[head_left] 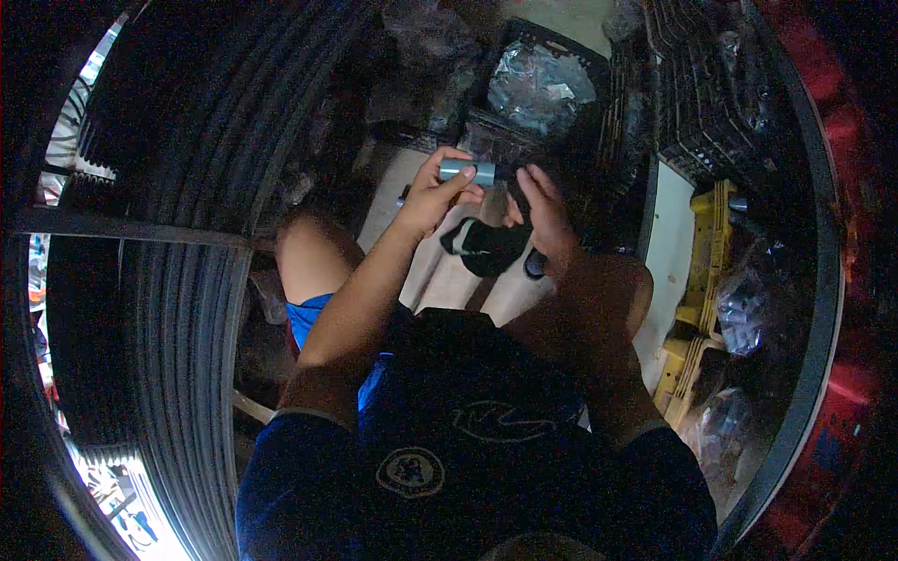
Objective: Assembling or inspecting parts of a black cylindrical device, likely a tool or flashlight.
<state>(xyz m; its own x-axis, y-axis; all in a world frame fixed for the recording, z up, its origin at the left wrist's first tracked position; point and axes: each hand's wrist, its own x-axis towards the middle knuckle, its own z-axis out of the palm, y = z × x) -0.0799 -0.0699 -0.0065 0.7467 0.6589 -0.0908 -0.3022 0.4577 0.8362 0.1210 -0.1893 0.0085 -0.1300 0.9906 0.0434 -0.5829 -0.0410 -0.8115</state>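
Head view; left hand [438, 194]: fingers wrapped round grey cylinder [483, 174]; right hand [545, 208]: just beside it, cannot tell fingers' hold

The left fisheye camera of a head-worn, side-by-side pair looks steeply down, upright and unmirrored, over its wearer's dark blue shirt [524, 481], close at the lower edge, toward the left hand [432, 201] and right hand [549, 213] farther out, its wide lens bowing a dark ribbed stack [182, 327] at left.
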